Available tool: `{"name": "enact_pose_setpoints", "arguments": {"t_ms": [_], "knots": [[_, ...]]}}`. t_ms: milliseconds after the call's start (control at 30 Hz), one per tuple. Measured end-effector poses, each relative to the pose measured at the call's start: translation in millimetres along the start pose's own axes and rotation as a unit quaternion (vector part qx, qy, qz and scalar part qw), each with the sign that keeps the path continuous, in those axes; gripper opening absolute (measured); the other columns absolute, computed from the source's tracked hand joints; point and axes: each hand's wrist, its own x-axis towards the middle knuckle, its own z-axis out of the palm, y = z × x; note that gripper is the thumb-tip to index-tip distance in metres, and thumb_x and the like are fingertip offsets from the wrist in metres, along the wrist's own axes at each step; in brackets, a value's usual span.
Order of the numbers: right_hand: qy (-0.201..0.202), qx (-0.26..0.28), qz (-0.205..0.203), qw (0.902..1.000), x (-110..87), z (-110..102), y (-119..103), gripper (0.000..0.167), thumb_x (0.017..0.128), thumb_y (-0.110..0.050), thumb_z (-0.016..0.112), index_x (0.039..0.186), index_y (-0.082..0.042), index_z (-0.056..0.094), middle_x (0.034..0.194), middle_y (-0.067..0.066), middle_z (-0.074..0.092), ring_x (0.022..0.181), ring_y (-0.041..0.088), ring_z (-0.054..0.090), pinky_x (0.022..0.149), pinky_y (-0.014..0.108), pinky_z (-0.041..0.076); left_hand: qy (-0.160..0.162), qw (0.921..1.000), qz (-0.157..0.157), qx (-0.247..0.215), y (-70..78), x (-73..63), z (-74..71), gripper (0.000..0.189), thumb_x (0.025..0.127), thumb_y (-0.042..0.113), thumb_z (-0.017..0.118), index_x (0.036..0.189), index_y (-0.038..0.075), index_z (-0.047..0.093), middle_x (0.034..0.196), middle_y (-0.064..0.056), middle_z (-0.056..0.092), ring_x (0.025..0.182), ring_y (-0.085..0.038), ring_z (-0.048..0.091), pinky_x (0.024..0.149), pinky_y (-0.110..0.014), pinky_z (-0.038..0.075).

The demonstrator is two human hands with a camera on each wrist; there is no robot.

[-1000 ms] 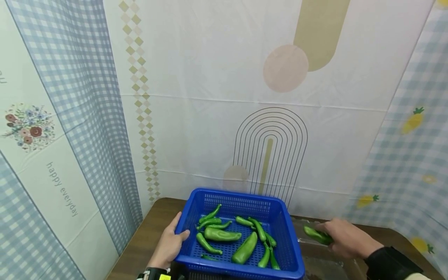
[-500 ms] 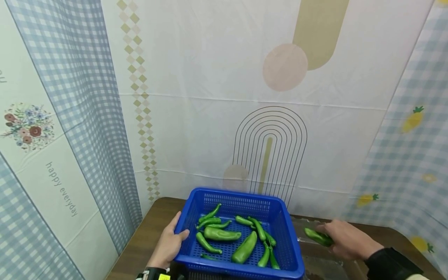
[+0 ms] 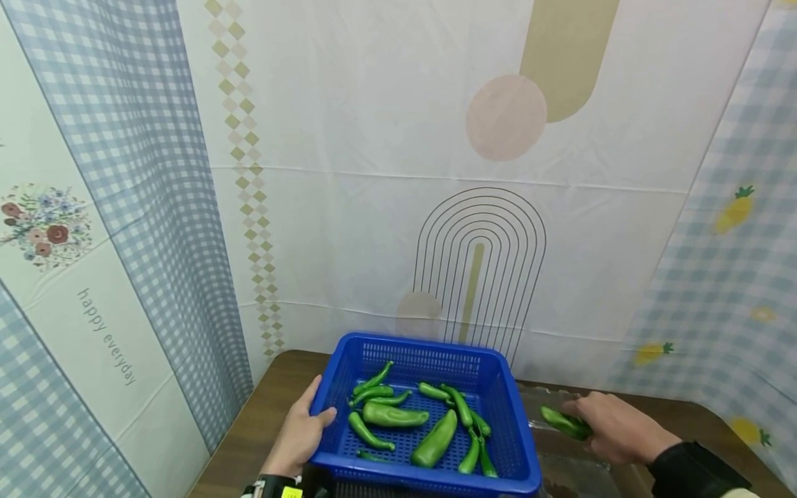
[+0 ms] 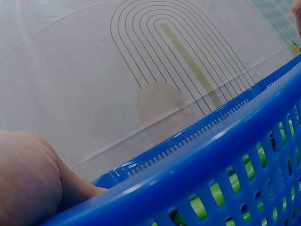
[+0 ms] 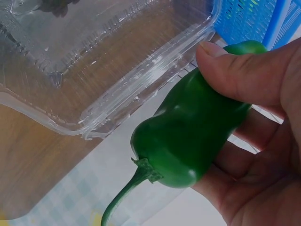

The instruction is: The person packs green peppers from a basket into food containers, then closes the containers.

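A blue plastic basket point(image 3: 429, 477) with slotted walls holds several green peppers point(image 3: 395, 416), some thin and some broad. My left hand point(image 3: 297, 432) grips its left rim, thumb over the edge; in the left wrist view the rim crosses in front of that hand point(image 4: 28, 176). To the basket's right, my right hand point(image 3: 623, 425) holds one broad green pepper point(image 3: 563, 422) above a clear plastic box point(image 3: 575, 467). Up close in the right wrist view, thumb and fingers wrap this pepper point(image 5: 183, 127), its curved stem pointing away from the palm.
The brown wooden table point(image 3: 243, 443) bears the basket and the clear box point(image 5: 108, 61). Something dark lies inside the box, too unclear to name. Behind the table hangs a white printed curtain point(image 3: 349, 242), with blue checked cloth point(image 3: 156, 138) at both sides.
Almost nothing differs: the head view has shifted very slightly. Both hands keep their holds, the left on the basket and the right on the pepper.
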Motion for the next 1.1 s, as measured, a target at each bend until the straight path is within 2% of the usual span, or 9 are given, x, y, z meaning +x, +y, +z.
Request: {"name": "enact_pose_setpoints", "arguments": {"t_ms": [200, 500, 800, 1100], "knots": [[-0.001, 0.0, 0.001, 1.0, -0.6, -0.7, -0.3, 0.032, 0.08, 0.003, 0.076, 0.097, -0.023, 0.069, 0.073, -0.01, 0.054, 0.063, 0.004, 0.044, 0.058, 0.026, 0.035, 0.001, 1.0, -0.004, -0.002, 1.6, -0.9, 0.1, 0.072, 0.104, 0.008, 0.053, 0.167, 0.005, 0.017, 0.168, -0.033, 0.023, 0.146, -0.055, 0.038, 0.113, -0.071, 0.038], [0.002, 0.001, 0.003, 1.0, 1.8, 0.3, -2.0, 0.035, 0.08, 0.005, 0.075, 0.095, -0.026, 0.069, 0.073, -0.008, 0.054, 0.063, 0.004, 0.043, 0.058, 0.026, 0.035, 0.0, 1.0, 0.004, 0.005, 2.8, -1.4, 0.2, 0.073, 0.104, 0.008, 0.053, 0.167, 0.005, 0.017, 0.167, -0.033, 0.025, 0.144, -0.055, 0.041, 0.11, -0.069, 0.042], [0.004, 0.001, -0.018, 0.9998, 0.8, 1.2, -1.2, 0.036, 0.081, 0.005, 0.073, 0.097, -0.027, 0.069, 0.074, -0.011, 0.053, 0.063, 0.003, 0.041, 0.058, 0.026, 0.033, 0.0, 1.0, 0.003, 0.002, 5.7, -1.1, 1.1, 0.073, 0.105, 0.009, 0.053, 0.167, 0.007, 0.016, 0.168, -0.032, 0.024, 0.146, -0.056, 0.038, 0.113, -0.071, 0.039], [-0.012, 0.022, -0.003, 0.9997, 1.6, 4.1, -0.7, 0.034, 0.084, 0.003, 0.075, 0.109, -0.02, 0.071, 0.079, -0.009, 0.057, 0.067, 0.004, 0.044, 0.06, 0.028, 0.035, 0.004, 1.0, 0.002, 0.008, 3.1, -2.5, -0.1, 0.073, 0.104, 0.008, 0.054, 0.167, 0.006, 0.019, 0.166, -0.033, 0.028, 0.144, -0.055, 0.042, 0.109, -0.069, 0.043]]}}
